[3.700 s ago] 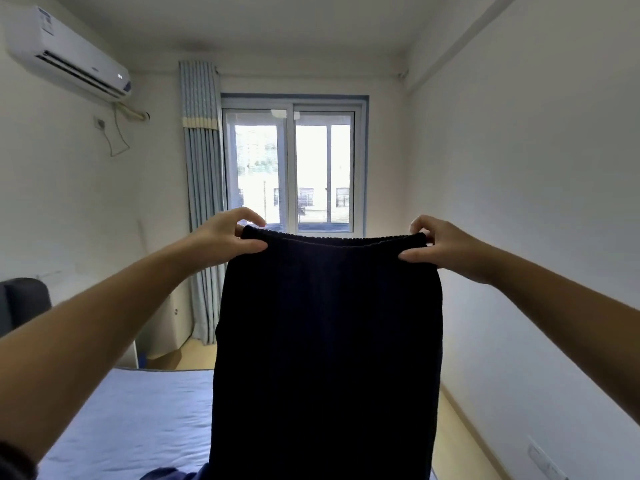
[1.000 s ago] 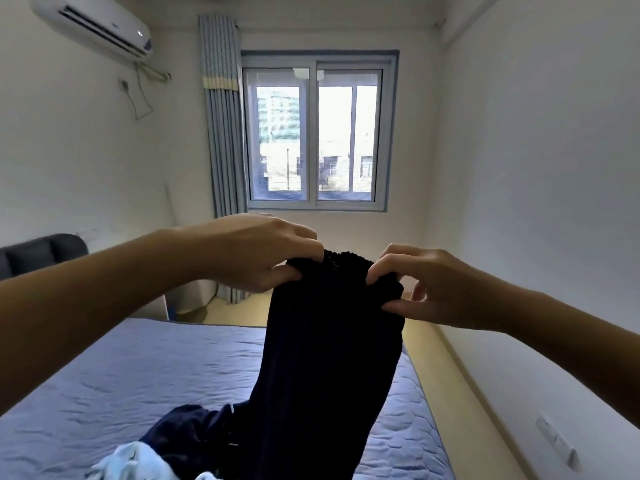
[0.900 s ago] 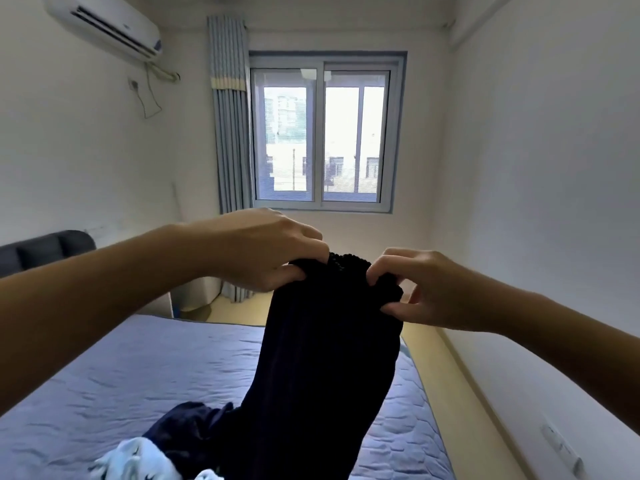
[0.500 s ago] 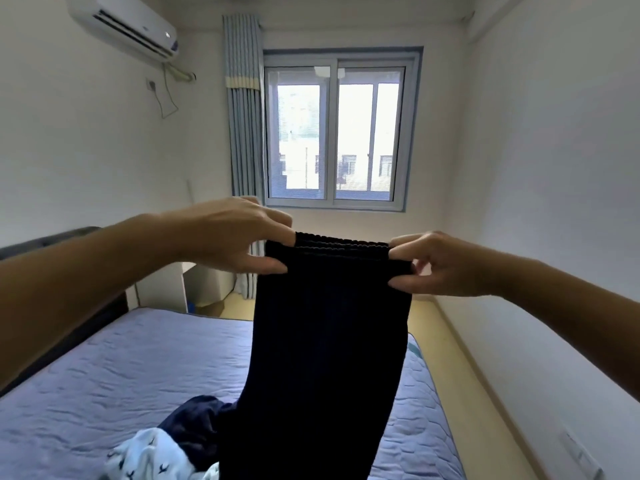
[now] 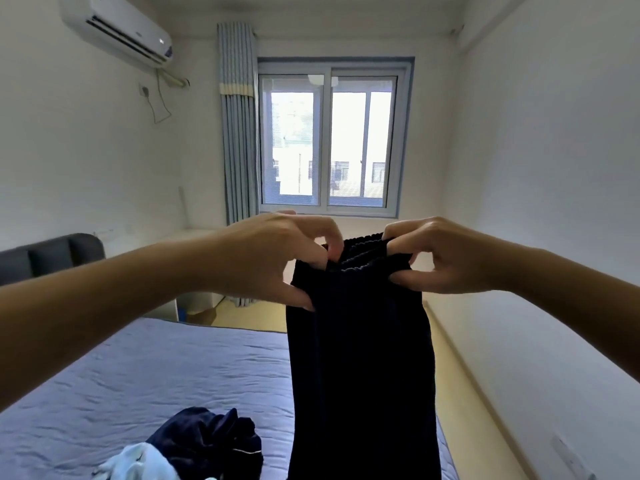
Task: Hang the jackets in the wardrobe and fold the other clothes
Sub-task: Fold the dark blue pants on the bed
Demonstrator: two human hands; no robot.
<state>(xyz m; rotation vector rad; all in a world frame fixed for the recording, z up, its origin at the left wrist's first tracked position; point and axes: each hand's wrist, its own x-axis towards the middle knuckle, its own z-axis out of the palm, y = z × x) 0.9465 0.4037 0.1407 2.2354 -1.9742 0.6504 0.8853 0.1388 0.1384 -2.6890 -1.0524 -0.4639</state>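
Head view. Air conditioner (image 5: 117, 29): mounted high on the left wall. Bed (image 5: 138, 375): covered in a blue quilted sheet. Pile of clothes (image 5: 207, 441): dark blue and white items, heaped on the bed's near edge. Left hand (image 5: 277, 258): fingers curled, the left end of the waistband pinched between thumb and fingertips. Trousers (image 5: 360, 358): dark navy, elastic waistband bunched between both hands, held up above the bed and hung straight down, lower end cut off by the frame. Right hand (image 5: 446, 258): fingers curled, the right end of the waistband pinched against the thumb.
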